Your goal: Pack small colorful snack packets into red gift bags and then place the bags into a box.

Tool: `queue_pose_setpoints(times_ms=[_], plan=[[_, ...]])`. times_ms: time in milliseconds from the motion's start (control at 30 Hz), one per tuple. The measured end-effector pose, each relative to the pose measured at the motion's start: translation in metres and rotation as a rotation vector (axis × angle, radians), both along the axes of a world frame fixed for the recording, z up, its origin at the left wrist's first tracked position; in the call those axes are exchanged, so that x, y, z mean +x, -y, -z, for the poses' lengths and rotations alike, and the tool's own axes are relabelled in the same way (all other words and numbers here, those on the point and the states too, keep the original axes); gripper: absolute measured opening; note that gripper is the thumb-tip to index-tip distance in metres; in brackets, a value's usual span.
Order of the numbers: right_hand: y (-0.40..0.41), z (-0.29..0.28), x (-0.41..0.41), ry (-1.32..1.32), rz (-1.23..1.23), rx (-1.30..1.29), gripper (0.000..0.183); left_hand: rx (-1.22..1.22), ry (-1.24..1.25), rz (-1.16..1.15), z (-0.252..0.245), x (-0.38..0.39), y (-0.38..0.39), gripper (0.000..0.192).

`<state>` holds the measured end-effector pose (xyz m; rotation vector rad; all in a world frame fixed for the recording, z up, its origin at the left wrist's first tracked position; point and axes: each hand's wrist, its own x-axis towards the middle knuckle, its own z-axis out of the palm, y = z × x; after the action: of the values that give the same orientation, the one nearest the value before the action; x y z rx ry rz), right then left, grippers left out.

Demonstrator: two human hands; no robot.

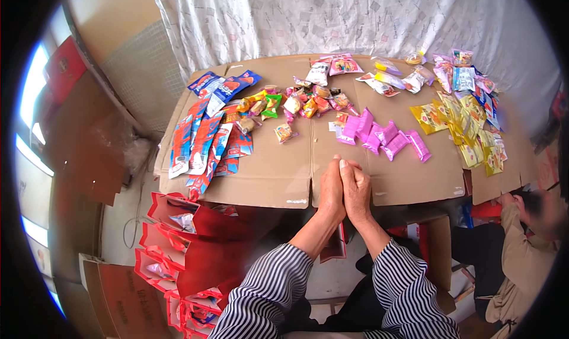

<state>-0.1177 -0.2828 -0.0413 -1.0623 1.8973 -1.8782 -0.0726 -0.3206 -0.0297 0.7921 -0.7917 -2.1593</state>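
Side by side and pressed together, my left hand [331,188] and my right hand [357,185] hover over the front edge of the cardboard-covered table [271,183]. Their fingers are curled in and the thumbs point away from me; nothing shows in either hand, though the palms are hidden. Just beyond them lie several pink-wrapped snack packets [373,134]. A heap of mixed wrapped sweets [306,101] is spread behind these. To the left are long red-and-blue snack sachets [204,139] and dark blue pouches [231,88]. Yellow packets [466,116] lie at the right.
Red gift bags [195,250] holding snack packs stand at the lower left, beside a brown carton [133,299]. An open cardboard box [438,245] is below the table. At the right sits another person [522,259] in a tan sleeve. A pale curtain [333,19] hangs behind.
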Motion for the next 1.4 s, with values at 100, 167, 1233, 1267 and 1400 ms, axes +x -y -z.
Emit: queue_pose_setpoints(times_ms=[100,167,1233,1267,1400], plan=[[-0.002,-0.001,-0.005,-0.004,0.052,-0.088,0.037,-0.103,0.138,0.124,-0.009,0.003,0.007,0.044],[-0.009,-0.012,-0.006,0.188,-0.166,-0.073,0.040,-0.166,0.270,0.201,-0.018,0.010,0.027,0.042],[-0.005,-0.003,0.003,-0.290,-0.266,-0.152,0.028,-1.802,1.084,0.161,-0.032,-0.169,0.276,0.067],[-0.005,-0.001,0.004,-0.366,-0.277,-0.174,0.027,-1.804,1.137,0.155,-0.023,-0.175,0.292,0.075],[-0.016,-0.001,-0.007,-0.387,-0.302,-0.175,0.029,-1.741,1.257,0.205,-0.015,-0.200,0.304,0.086]])
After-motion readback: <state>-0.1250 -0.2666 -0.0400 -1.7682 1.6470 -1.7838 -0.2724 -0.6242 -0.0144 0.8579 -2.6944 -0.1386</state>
